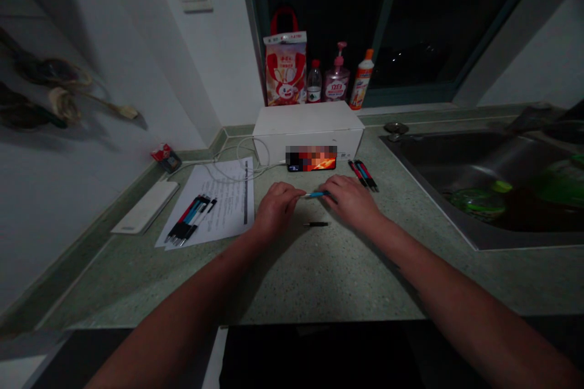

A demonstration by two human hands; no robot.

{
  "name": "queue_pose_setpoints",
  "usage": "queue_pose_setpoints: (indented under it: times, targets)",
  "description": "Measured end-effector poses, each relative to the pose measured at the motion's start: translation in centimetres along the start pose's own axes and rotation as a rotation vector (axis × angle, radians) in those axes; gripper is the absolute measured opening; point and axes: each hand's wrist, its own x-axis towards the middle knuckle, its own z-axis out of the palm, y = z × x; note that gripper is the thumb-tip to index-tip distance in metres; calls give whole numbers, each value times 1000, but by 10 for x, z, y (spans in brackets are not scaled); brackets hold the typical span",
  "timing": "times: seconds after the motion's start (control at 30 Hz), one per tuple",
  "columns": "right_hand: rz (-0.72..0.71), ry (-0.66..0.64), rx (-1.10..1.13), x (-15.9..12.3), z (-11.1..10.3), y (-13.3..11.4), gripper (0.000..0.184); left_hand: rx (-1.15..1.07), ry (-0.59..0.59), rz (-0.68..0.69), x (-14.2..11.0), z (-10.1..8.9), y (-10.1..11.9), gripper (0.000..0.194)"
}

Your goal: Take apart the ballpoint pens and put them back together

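Both of my hands meet over the green speckled counter (319,267). My left hand (275,206) and my right hand (349,197) each pinch one end of a blue pen (316,194) held level between them. A short dark pen part (316,224) lies on the counter just below the hands. Several pens (190,226) lie in a bunch on a printed sheet of paper (225,197) to the left. Three more pens (363,174) lie to the right of the hands. A phone (311,158) with a lit screen leans against a white box (308,124).
A steel sink (479,182) with green dishes fills the right side. A bag and three bottles (337,79) stand on the sill behind the box. A white flat device (146,206) and a cable lie at the left wall. The counter's front edge is close.
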Motion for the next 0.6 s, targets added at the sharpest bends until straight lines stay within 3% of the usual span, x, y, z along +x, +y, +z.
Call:
queue_pose_setpoints:
  times: [0.1,0.17,0.23,0.43,0.53,0.6]
  targets:
    - [32,-4,45,-1,0,-3,19,-85,45,-60,-2,4,0,25]
    - [87,33,87,-1,0,-3,23,-126,86,-122,-3,6,0,42]
    - [162,93,134,-1,1,-1,25,-141,55,-122,-5,6,0,53]
    - [367,180,271,0,4,1,20,-144,-358,181,-7,6,10,30]
    - [349,172,281,-1,3,1,23,-141,-421,194,-7,6,16,16]
    - [303,159,258,-2,3,2,24,-131,-382,102,-7,7,17,13]
